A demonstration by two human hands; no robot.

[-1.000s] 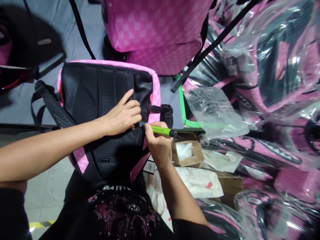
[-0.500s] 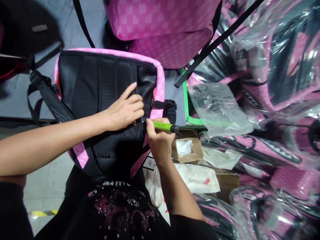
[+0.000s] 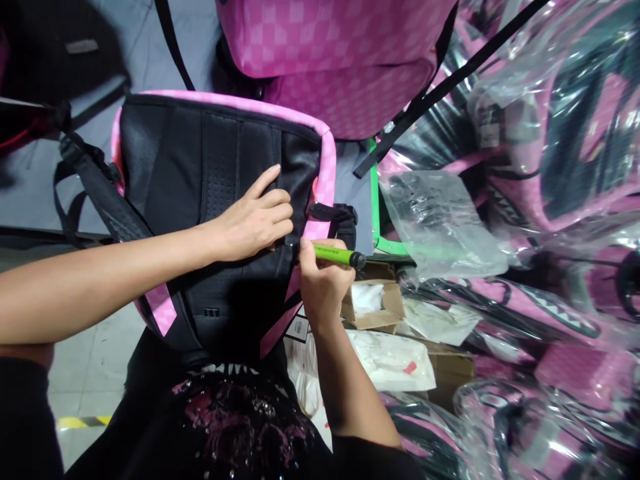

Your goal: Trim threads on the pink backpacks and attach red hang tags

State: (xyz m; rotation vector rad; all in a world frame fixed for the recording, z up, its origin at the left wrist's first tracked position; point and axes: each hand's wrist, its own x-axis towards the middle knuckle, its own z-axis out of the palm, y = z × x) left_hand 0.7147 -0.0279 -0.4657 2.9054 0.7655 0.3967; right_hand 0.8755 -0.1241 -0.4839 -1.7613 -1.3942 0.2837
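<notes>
We note: pink chkd fabric bkpk, top ctr; clear-plastic-wrapped pink/blk bags, R side; open brown cardbd box w/ white matl inside; yel/blk striped floor tape, btm L.

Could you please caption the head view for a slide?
Left hand on backpack, right hand holding a slim green tool.

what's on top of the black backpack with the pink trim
On the black backpack, the left hand lies palm down; the right hand holds a lime-green pen near its side edge. The surface under the left palm is covered, so unseen.
</notes>
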